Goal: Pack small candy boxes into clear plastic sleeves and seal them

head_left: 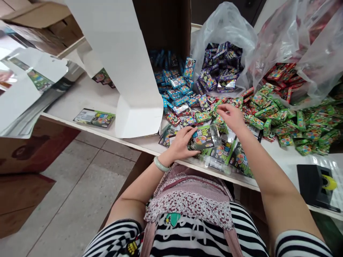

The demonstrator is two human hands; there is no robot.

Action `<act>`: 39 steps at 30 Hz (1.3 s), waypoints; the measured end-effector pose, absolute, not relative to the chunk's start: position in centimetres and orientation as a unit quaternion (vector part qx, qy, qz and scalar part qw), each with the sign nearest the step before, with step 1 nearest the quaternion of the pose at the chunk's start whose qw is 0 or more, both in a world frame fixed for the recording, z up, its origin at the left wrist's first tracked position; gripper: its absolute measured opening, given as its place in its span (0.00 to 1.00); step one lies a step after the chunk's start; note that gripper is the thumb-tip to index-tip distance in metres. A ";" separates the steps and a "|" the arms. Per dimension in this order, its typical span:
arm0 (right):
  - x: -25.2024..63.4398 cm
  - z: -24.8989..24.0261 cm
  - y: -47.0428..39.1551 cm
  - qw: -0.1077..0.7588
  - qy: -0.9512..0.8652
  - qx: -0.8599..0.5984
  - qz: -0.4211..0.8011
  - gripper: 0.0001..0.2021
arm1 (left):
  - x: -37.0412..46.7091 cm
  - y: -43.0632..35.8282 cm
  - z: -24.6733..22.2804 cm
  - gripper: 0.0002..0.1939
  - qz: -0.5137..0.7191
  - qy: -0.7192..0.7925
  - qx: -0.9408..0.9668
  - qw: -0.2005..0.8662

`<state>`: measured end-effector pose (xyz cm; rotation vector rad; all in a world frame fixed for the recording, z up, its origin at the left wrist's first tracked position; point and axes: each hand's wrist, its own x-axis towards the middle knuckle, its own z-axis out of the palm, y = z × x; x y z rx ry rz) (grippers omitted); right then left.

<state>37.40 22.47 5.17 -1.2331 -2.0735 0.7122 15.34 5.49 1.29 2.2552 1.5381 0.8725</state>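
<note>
My left hand (183, 143), with a pale green bangle at the wrist, grips a flat black-and-green printed package (202, 138) at its left end, thumb and fingers around it. A clear plastic part shows at the package's right end. Just above and to the right, my right hand (232, 116) is pinched over the small green packets (203, 116); whatever its fingertips hold is hidden. More black-and-green packages (239, 157) lie in an overlapping layer under and beside my hands, along the table's front edge.
Blue packets (177, 82) spill from a brown carton. Purple packets (223, 64) fill a plastic bag, with red packets (281, 73) in another bag and green ones (318, 125) heaped at right. A white carton (139, 116) stands left; a tape dispenser (316, 185) sits at right.
</note>
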 end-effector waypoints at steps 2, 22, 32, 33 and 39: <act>33.8 4.9 26.2 0.215 -0.829 -0.482 0.186 0.17 | 15.3 5.4 1.4 0.50 0.304 0.530 0.780 0.136; 40.1 8.2 16.9 0.398 -0.743 -0.389 0.371 0.24 | 13.5 5.3 1.1 0.49 0.336 0.564 0.744 0.125; 42.7 7.7 12.0 0.223 -0.772 -0.431 0.410 0.18 | 15.6 4.7 1.7 0.46 0.297 0.488 0.819 0.049; 42.8 7.7 12.0 0.207 -0.775 -0.425 0.420 0.17 | 15.8 4.7 1.6 0.46 0.294 0.482 0.823 0.052; 41.4 6.6 12.5 0.288 -0.751 -0.435 0.404 0.19 | 16.6 4.4 0.5 0.49 0.323 0.510 0.790 0.110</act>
